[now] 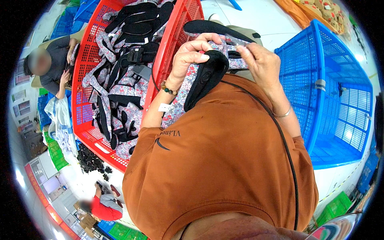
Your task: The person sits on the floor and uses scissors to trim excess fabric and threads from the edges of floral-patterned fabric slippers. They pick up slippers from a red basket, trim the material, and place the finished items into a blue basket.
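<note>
A slipper (207, 78) of floral fabric with a black sole is held up in front of my chest. My left hand (191, 58) is closed on its upper end, thumb on the black part. My right hand (262, 64) is beside it, thumb and fingertips pinched together at the edge of the floral fabric. What lies between those fingertips is too small to make out. Behind my hands lies another black-soled floral piece (216, 29). A small white tag (164, 107) hangs by my left forearm.
At my left stands a red plastic basket (160, 70) heaped with similar floral and black pieces. A dark box-shaped device (136, 55) with a cable rests on the heap. Blue crates (300, 92) stand at my right. Two people sit farther off on the left.
</note>
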A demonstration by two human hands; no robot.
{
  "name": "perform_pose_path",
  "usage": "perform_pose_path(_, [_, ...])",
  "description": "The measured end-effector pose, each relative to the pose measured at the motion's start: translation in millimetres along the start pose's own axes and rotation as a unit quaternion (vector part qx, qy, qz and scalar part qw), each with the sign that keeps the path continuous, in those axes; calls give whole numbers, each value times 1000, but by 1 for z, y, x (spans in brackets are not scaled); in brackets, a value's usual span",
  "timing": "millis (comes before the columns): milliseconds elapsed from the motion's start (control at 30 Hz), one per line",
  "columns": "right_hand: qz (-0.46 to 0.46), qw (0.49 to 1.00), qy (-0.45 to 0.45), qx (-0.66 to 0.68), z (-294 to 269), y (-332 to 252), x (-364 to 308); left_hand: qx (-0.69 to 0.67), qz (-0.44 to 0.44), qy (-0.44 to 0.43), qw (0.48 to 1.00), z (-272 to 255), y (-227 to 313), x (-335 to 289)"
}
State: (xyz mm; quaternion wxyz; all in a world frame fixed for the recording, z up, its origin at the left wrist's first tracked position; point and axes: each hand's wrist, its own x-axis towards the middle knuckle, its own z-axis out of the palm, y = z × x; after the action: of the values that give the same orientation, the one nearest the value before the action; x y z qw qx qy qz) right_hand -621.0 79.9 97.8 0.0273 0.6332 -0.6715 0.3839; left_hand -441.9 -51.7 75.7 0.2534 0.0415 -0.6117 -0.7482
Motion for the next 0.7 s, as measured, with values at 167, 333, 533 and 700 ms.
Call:
perform_pose_path(167, [79,980,-34,180,2,-3,4,7,-22,3,1000,-2,5,0])
perform_pose_path(333, [66,957,-102,262,13,-12,18,20,-11,4,1000,0,2,1])
perform_pose_path(533, [103,915,0,389,25,-6,24,-14,-20,-7,1000,-11,3,-3])
perform_pose_path(700, [129,924,-26,359,16,11,10,-179,18,25,983,-8,-10,-5])
